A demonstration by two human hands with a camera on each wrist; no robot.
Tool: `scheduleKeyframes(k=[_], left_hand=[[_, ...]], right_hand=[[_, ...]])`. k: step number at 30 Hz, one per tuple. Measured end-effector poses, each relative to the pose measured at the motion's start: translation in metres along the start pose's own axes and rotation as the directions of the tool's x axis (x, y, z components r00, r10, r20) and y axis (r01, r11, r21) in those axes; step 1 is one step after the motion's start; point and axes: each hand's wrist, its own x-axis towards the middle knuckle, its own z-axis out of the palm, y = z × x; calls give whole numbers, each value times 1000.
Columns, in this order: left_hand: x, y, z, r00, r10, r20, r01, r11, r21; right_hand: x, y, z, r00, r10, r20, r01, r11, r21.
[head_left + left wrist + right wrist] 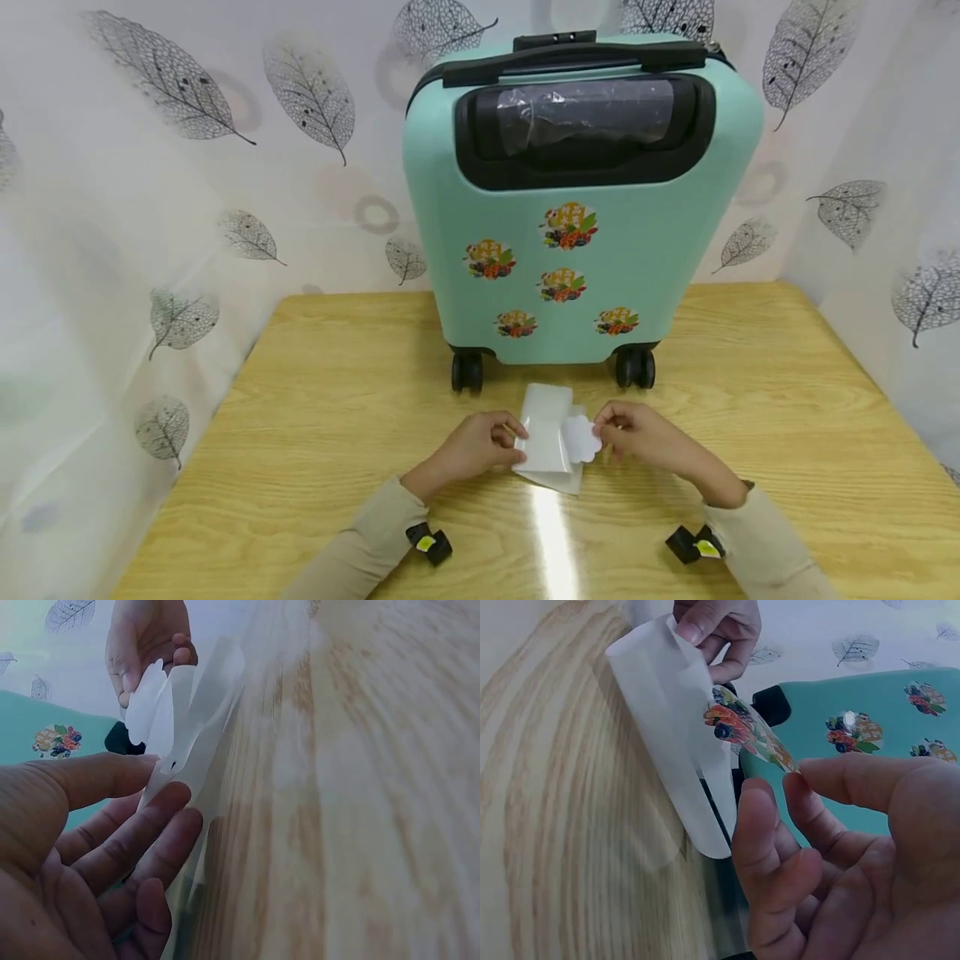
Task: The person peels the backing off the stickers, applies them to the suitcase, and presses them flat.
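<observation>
Between thumb and finger, my right hand (637, 435) pinches the edge of a scalloped sticker (581, 439). Its white back faces up in the head view; the right wrist view shows the printed fruit side of the sticker (751, 733). My left hand (480, 444) pinches the left edge of a curled white backing sheet (545, 433) just above the table. The sticker lies against the sheet's right side; whether they are still joined I cannot tell. Behind them stands a mint-green suitcase (645, 242) bearing several round fruit stickers, one of them a sticker (568, 227) near the top.
The suitcase stands upright on black wheels (467, 372) at the back of the wooden table (337, 358). A leaf-patterned white covering (315, 200) hangs behind and at both sides. Black devices with yellow marks, such as the left wrist device (430, 543), sit at both sleeves.
</observation>
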Motion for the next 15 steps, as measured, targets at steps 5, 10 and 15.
scheduleKeyframes(k=[5, 10, 15], left_hand=[[-1, 1, -2, 1000, 3, -4, -3, 1000, 29], [-4, 3, -6, 1000, -6, 29, 2, 990, 141], [-9, 6, -9, 999, 0, 48, -14, 954, 298]], right_hand=[[-3, 0, -9, 1000, 15, 0, -15, 1000, -13], [-6, 0, -16, 999, 39, -25, -39, 999, -1], [-8, -2, -18, 999, 41, 1, -41, 999, 22]])
